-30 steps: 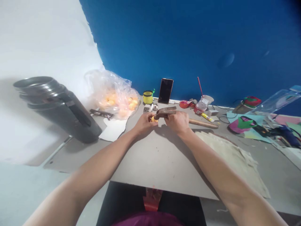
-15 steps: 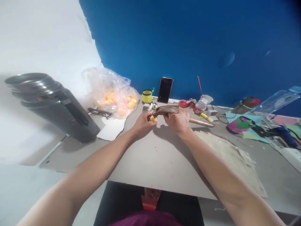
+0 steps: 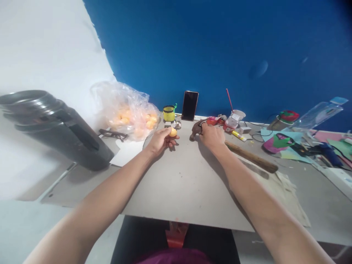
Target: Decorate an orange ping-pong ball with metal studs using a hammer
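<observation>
Between the thumb and fingers of my left hand is a small orange ball, held just above the table. My right hand grips a claw hammer close to its head. The rusty metal head sticks out left of my fingers, and the wooden handle slants away to the right over a folded beige cloth. A gap of bare table lies between the hammer head and the ball. Small metal pieces lie just behind my left hand, partly hidden.
A clear plastic bag of orange balls and a large dark flask stand left. A phone leans on the blue wall beside a yellow pouch. Glue and cups sit behind my right hand; craft scraps lie right.
The hammer head has moved away from the ball and turned, its handle now angled toward me on the right. My left hand has lifted and rolled, showing more of the ball.
</observation>
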Available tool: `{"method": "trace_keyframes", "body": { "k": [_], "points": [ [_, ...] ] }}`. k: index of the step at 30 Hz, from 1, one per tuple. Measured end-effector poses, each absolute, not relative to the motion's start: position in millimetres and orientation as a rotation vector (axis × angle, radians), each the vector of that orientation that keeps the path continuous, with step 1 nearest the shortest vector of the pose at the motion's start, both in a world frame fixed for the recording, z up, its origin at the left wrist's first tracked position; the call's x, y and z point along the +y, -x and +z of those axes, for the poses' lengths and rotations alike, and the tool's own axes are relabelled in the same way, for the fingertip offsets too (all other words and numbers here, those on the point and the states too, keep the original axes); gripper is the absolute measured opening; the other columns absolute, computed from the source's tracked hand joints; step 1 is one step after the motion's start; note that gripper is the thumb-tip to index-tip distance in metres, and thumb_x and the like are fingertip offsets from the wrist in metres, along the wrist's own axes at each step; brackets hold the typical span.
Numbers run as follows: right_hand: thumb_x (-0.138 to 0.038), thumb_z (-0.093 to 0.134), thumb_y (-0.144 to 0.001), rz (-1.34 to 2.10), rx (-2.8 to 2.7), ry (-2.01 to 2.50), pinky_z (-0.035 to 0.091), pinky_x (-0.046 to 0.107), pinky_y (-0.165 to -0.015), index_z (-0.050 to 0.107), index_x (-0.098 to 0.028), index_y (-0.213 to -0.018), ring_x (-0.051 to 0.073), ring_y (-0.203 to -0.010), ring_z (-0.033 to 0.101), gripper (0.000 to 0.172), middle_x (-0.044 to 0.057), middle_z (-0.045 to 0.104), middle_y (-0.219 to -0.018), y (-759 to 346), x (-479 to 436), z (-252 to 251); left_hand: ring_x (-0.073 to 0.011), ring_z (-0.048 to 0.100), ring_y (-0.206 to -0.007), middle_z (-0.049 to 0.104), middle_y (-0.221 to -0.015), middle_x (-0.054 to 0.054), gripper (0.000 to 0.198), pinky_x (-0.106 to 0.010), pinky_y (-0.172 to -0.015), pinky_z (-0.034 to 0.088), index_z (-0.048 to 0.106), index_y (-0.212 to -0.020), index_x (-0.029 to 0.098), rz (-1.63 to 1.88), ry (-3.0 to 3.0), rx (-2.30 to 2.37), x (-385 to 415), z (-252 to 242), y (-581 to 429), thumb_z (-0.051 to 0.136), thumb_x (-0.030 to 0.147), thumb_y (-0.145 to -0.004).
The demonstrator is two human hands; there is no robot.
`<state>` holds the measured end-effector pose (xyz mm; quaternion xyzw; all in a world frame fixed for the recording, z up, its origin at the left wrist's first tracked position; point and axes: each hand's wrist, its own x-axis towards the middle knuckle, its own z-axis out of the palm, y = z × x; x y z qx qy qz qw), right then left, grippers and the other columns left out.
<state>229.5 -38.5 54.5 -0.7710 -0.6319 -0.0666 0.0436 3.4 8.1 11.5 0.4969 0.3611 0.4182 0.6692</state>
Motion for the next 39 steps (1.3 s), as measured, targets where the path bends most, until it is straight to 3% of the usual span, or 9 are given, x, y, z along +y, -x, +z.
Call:
{"method": "trace_keyframes", "body": {
  "k": [8,13,22,26,29,31,35,39],
  "points": [
    [-0.033,0.060,-0.093,-0.137,-1.804,2.471,0.052,0.040,-0.087,0.067,-0.015,-0.121,0.033,-0.110,0.071,0.033,0.018,0.075,-0.111,-249,-29,45,-0.0125,0.060,-0.051,0.075,-0.077,-0.012,0.042,-0.023,-0.047,0.045,0.065,-0.091,0.014,0.879,-0.934,0.851,9,14,-2,0.060,0.055,-0.095],
    [-0.038,0.063,-0.092,-0.131,-1.791,2.408,0.050,0.037,-0.092,0.071,-0.013,-0.121,0.032,-0.123,0.063,0.039,0.021,0.069,-0.128,-258,-25,37,-0.0127,0.061,-0.054,0.076,-0.082,-0.014,0.040,-0.024,-0.050,0.050,0.067,-0.093,0.013,0.816,-0.786,0.775,8,14,-3,0.061,0.053,-0.097],
    [-0.043,0.064,-0.092,-0.052,-1.792,2.429,0.048,0.036,-0.092,0.074,-0.013,-0.120,0.032,-0.121,0.061,0.042,0.021,0.067,-0.129,-271,-21,24,-0.0145,0.064,-0.059,0.076,-0.084,-0.015,0.033,-0.025,-0.054,0.053,0.066,-0.095,0.013,0.802,-0.689,0.752,4,20,-4,0.056,0.043,-0.100],
    [-0.046,0.063,-0.092,0.009,-1.760,2.414,0.047,0.036,-0.092,0.073,-0.014,-0.120,0.030,-0.116,0.061,0.044,0.020,0.067,-0.126,-273,-22,25,-0.0123,0.060,-0.058,0.074,-0.085,-0.015,0.026,-0.022,-0.050,0.049,0.068,-0.092,0.011,0.771,-0.704,0.735,-1,22,-5,0.060,0.035,-0.098],
    [-0.038,0.064,-0.092,-0.199,-1.734,2.300,0.044,0.039,-0.098,0.073,-0.013,-0.119,0.032,-0.121,0.056,0.037,0.020,0.065,-0.128,-260,-28,28,-0.0116,0.061,-0.061,0.073,-0.091,-0.013,0.016,-0.021,-0.049,0.048,0.069,-0.096,0.011,0.777,-0.772,0.714,-3,21,-6,0.069,0.026,-0.089],
    [-0.031,0.056,-0.096,-0.298,-1.743,2.081,0.042,0.036,-0.100,0.073,-0.015,-0.117,0.030,-0.121,0.056,0.030,0.018,0.066,-0.126,-242,-33,29,-0.0122,0.063,-0.063,0.072,-0.089,-0.009,0.026,-0.021,-0.052,0.048,0.069,-0.105,0.013,0.826,-0.891,0.733,-5,19,-9,0.076,0.020,-0.081],
    [-0.033,0.052,-0.099,0.210,-1.835,1.795,0.046,0.027,-0.081,0.075,-0.020,-0.101,0.020,-0.091,0.065,0.026,0.006,0.075,-0.098,-205,-42,24,-0.0119,0.061,-0.061,0.069,-0.082,-0.003,0.045,-0.026,-0.059,0.052,0.069,-0.117,0.017,0.941,-1.279,0.846,-11,16,-13,0.082,0.022,-0.075],
    [-0.015,0.054,-0.088,0.468,-1.927,1.606,0.045,0.024,-0.078,0.074,-0.020,-0.107,0.016,-0.086,0.065,0.028,0.002,0.076,-0.097,-191,-44,17,-0.0155,0.067,-0.070,0.074,-0.101,-0.008,0.046,-0.031,-0.067,0.058,0.070,-0.118,0.017,0.969,-1.492,0.880,-13,12,-14,0.081,0.032,-0.077]
  ]
}}
